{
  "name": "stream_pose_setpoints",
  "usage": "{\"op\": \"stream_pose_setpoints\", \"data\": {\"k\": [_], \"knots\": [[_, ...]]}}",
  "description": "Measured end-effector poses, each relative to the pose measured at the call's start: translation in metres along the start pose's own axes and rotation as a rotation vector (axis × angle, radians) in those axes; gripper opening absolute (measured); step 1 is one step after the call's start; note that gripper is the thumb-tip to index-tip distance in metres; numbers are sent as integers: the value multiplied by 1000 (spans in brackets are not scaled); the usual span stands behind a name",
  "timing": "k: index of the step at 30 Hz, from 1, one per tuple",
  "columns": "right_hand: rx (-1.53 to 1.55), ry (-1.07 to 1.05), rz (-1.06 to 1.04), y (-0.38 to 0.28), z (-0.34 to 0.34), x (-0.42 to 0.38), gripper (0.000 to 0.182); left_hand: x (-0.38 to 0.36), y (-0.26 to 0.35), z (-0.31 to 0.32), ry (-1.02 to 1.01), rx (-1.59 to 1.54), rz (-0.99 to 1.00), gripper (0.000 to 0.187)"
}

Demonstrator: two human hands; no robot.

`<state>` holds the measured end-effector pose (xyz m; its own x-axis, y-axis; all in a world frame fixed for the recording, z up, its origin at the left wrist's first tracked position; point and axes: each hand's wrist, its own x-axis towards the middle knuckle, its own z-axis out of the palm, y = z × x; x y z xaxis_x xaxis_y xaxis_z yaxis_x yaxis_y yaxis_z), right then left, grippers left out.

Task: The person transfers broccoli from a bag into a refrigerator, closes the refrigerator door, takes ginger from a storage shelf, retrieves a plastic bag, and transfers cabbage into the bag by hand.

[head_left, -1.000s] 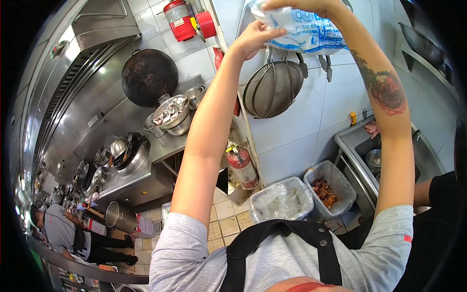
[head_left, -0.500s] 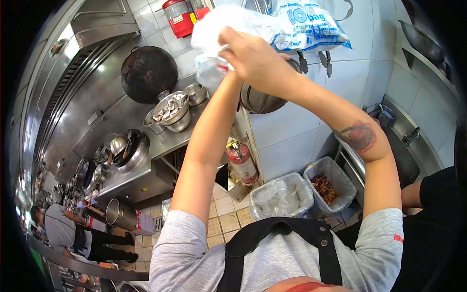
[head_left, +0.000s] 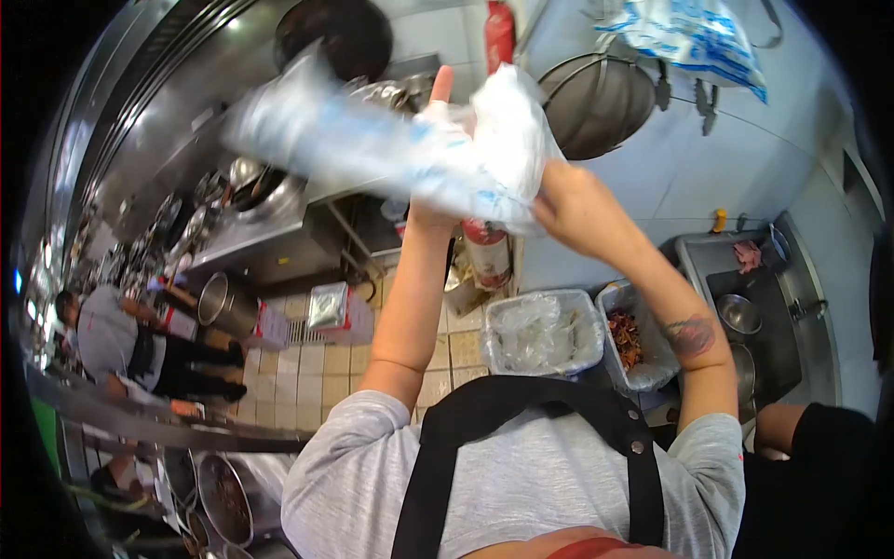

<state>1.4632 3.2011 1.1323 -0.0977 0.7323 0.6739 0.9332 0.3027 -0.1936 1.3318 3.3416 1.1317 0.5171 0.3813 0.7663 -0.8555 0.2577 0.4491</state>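
Observation:
A white plastic bag (head_left: 512, 130) with blue print stretches between my hands, its left part smeared by motion. My right hand (head_left: 579, 210) pinches the bag's lower right edge between thumb and fingers. My left hand (head_left: 441, 88) is mostly covered by the plastic; one finger points up above it, and the bag's folds lie across the palm and wrist. Behind the bag, on the wall, hangs a large round strainer (head_left: 596, 102). Upper right, a blue-and-white printed pack of bags (head_left: 694, 37) hangs beside dark utensils.
Below stand a bin (head_left: 596, 340) lined with clear plastic and another bin holding food scraps (head_left: 626, 340). A fire extinguisher (head_left: 489, 256) is near my left forearm. To the right is a sink (head_left: 782, 373) with a metal bowl. A co-worker (head_left: 112, 326) stands far left, near a large pot (head_left: 226, 303).
My hands have moved apart and lower, spreading the bunched white bag between them. My view has shifted, bringing the sink and strainer further into sight.

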Motion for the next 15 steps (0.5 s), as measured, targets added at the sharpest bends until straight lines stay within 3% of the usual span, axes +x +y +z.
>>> {"op": "stream_pose_setpoints", "data": {"k": [2,4,5,6,7,9,10,12,14,15], "knots": [[-22,-105,32,-8,23,-15,28,-24,9,0,-65,50,-15,89],[46,-124,86,-13,41,-25,31,-48,18,-17,57,232,-189,87],[16,-104,120,-7,56,-33,36,-55,20,-18,-7,117,-158,86],[138,-135,176,-3,67,-38,39,-61,21,-17,-74,2,-125,86],[258,-170,235,0,75,-41,41,-70,21,-21,78,-46,-191,87],[592,-160,390,-1,89,-46,42,-91,23,-31,150,89,-265,79],[794,-210,501,6,101,-55,41,-101,26,-36,71,276,-279,72],[1197,-304,742,23,132,-80,40,-130,26,-43,324,284,-350,62],[1305,-473,626,5,132,-88,34,-137,26,-54,334,984,-341,25],[1290,-599,529,7,133,-97,35,-139,29,-58,435,1028,-339,20]]}}
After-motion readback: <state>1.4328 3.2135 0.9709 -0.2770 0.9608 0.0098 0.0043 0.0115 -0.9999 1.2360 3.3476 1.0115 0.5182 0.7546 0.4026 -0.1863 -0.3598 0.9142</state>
